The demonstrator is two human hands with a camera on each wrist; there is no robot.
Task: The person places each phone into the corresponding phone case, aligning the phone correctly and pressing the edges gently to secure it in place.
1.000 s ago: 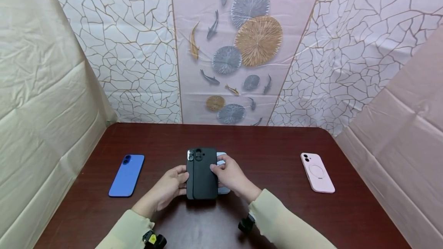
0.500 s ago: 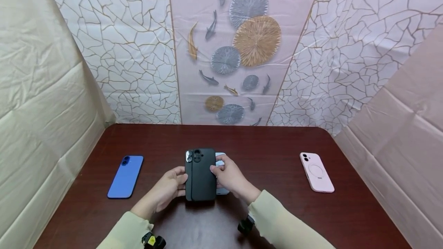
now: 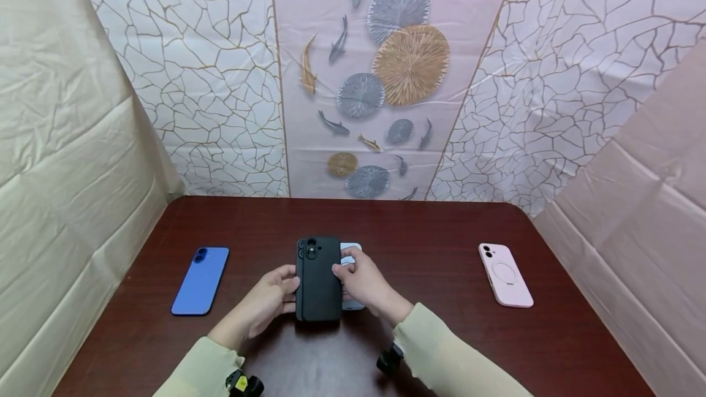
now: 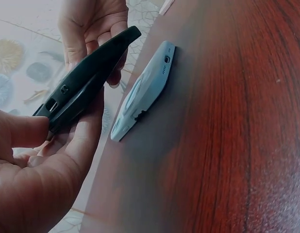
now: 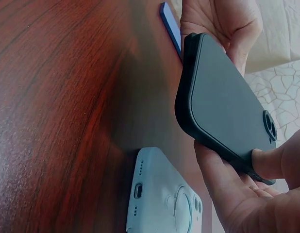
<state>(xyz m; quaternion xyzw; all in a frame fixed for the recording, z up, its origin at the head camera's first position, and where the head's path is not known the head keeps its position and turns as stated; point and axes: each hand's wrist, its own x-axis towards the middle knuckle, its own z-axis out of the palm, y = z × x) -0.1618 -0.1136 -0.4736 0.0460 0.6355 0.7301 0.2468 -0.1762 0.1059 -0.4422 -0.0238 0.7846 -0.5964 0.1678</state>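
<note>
In the head view a black phone case point(image 3: 324, 280) lies over a dark phone point(image 3: 300, 280), whose left edge and camera side show beside it. Both are raised off the table, overlapping at a slight angle in the left wrist view. My left hand point(image 3: 270, 296) grips the phone's left edge between thumb and fingers. My right hand point(image 3: 372, 283) pinches the case's right edge, thumb on its back and fingers underneath. Below them on the table lies a light blue phone point(image 5: 162, 199) with a ring on its back, partly hidden by the case and right hand in the head view.
A blue phone point(image 3: 201, 280) lies back up on the left of the dark red wooden table point(image 3: 430, 231). On the right lies a pink phone point(image 3: 505, 275) with a ring on its back. Patterned cloth point(image 3: 231, 78) hangs behind the table.
The case has slid slightly left over the phone, so less of the phone's left strip and its lenses shows. My right hand has moved a little left with it; my left hand stays nearly still.
</note>
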